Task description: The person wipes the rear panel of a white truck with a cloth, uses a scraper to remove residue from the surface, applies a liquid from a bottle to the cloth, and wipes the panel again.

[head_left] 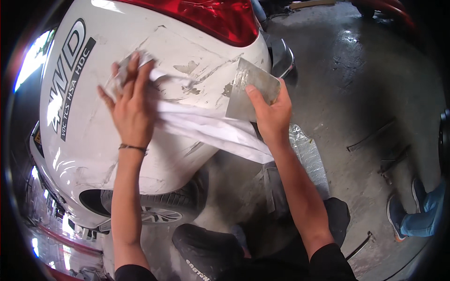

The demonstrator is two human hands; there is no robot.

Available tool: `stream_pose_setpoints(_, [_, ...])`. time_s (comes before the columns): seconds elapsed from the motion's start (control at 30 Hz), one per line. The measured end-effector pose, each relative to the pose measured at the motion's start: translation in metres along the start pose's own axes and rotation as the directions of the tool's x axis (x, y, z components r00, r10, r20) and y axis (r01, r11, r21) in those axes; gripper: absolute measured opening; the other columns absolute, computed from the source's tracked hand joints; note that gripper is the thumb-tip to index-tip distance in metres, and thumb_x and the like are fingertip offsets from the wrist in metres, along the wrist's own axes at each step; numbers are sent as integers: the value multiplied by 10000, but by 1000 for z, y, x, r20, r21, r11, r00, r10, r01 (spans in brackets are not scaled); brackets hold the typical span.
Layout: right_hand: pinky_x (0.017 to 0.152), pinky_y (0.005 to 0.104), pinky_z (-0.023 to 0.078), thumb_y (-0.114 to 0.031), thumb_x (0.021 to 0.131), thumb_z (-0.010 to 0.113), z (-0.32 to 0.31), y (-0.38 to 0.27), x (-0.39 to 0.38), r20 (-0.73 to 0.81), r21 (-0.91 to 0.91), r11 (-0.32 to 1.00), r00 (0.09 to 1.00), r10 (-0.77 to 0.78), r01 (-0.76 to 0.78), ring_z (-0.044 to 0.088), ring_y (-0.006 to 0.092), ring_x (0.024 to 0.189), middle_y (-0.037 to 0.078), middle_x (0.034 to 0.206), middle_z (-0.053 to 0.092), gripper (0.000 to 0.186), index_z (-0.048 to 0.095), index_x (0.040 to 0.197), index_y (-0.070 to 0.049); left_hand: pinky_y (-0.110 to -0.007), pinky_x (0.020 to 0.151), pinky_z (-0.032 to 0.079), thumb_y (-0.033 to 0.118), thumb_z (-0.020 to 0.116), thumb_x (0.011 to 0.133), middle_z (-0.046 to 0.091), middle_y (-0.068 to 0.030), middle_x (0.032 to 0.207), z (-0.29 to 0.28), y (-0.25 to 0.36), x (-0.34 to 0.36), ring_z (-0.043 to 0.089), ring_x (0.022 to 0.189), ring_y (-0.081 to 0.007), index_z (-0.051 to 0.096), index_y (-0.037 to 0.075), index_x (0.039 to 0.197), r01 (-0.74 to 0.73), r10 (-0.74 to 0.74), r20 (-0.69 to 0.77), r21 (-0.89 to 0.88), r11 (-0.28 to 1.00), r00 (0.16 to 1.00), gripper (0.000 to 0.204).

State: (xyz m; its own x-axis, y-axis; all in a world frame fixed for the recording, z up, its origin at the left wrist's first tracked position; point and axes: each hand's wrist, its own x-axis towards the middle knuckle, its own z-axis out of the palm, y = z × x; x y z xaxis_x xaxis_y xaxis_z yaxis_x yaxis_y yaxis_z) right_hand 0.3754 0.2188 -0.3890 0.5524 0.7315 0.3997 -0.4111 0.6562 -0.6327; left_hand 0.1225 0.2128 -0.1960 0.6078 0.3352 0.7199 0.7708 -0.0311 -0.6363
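Note:
My left hand presses a white cloth against the scratched white rear panel of a car. Bunched cloth shows at the fingertips, and its loose length trails right, behind my right wrist. In my right hand is a flat square metal putty spreader, thumb on its face. The spreader is raised in front of the panel's right edge; whether it touches cannot be told. Around the cloth the panel has scuffs, dark lines and bare patches where paint is chipped off.
Above the panel is a red tail light; a wheel sits below. Silvery sheeting lies beside my right forearm. A person's shoe stands at the far right. Dark bars lie on the concrete floor.

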Motion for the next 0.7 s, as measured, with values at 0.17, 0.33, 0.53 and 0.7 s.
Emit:
stream_pose_setpoints(0.17, [958, 340, 585, -161, 1026, 838, 13, 1, 15, -51, -16, 999, 998, -45, 44, 734, 164, 1063, 107, 1158, 793, 353, 684, 1297, 4, -671, 1378, -86, -64, 510, 991, 409, 4, 1847, -9, -20, -25, 280, 1745, -307, 516, 278, 1722, 11, -15, 69, 62, 998, 998, 807])
stream_pose_setpoints(0.33, [964, 337, 578, -151, 1027, 837, 10, 13, 10, -41, -22, 999, 999, -37, 36, 721, 151, 1051, 76, 1128, 786, 302, 697, 1250, -4, -686, 1381, -35, -64, 501, 1027, 382, 0, 1859, -8, -26, -29, 271, 1746, -313, 507, 276, 1727, 1, -4, 73, 51, 999, 997, 779])
stream_pose_setpoints(0.53, [975, 325, 577, -139, 1005, 870, 17, 30, 15, -49, 235, 972, 999, 10, 1, 718, 136, 1073, 60, 1164, 790, 324, 712, 1256, -8, -680, 1387, 9, -60, 496, 1046, 383, -8, 1858, -3, -21, -28, 278, 1742, -328, 504, 273, 1729, 13, -16, 62, 48, 999, 998, 761])
stream_pose_setpoints(0.7, [959, 326, 583, -155, 1003, 885, 39, 30, 10, -38, 290, 956, 998, 59, -46, 723, 147, 1051, 77, 1168, 794, 363, 713, 1275, 12, -667, 1392, 15, -59, 504, 1043, 380, -14, 1859, 1, -22, -30, 274, 1743, -332, 498, 279, 1735, 7, -7, 35, 23, 1000, 999, 770])
